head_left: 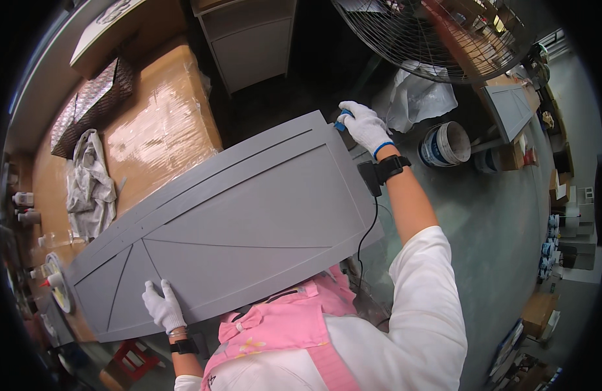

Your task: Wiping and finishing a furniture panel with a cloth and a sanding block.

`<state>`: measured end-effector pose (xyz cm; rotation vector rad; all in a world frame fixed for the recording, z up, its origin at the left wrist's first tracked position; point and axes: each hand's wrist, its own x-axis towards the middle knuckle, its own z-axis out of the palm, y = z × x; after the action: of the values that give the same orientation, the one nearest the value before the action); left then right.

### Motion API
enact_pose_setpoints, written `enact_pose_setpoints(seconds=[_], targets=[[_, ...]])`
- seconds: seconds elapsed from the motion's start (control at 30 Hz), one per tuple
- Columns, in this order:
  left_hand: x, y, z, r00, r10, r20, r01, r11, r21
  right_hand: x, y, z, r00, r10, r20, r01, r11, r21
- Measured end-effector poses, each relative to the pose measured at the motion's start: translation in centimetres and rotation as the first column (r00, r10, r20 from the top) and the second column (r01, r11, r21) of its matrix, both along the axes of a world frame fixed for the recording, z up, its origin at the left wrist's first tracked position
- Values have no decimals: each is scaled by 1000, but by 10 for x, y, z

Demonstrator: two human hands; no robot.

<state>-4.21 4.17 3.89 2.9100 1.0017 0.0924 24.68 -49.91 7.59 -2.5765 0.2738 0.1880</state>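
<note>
A large grey cabinet door panel [249, 215] with recessed grooves lies across the middle of the view. My left hand [162, 305], in a white glove, rests flat on the panel's near left corner. My right hand [366, 127], also gloved, reaches to the panel's far right corner and grips a small blue object [343, 120] pressed against that edge. What the blue object is cannot be made out. A black band with a cable sits on my right wrist [387, 168].
A table wrapped in brown film [161, 124] stands behind the panel, with a crumpled grey cloth [89, 186] on it. A large metal fan [431, 39], a white bucket [444, 144], a white plastic bag [418, 98] and another grey door panel [509, 111] are at the right.
</note>
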Motion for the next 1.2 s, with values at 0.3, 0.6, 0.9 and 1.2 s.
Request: enact_pose_setpoints(seconds=[0.3,0.6,0.9,1.2], targets=[[-4,5,-10,999,-53,13,52,997,52,1,0,-14,990,-117,82,118,993,-6],[-7,3,-12,998,-60,19,58,993,101,-18,-12,-7,996,-92,-17,93,994,54],[-11,8,-21,993,-102,63,93,987,128,17,-18,-38,955,-271,-121,294,817,495],[-11,9,-24,992,-108,64,99,986,137,27,-19,-58,970,-208,-128,243,869,430]])
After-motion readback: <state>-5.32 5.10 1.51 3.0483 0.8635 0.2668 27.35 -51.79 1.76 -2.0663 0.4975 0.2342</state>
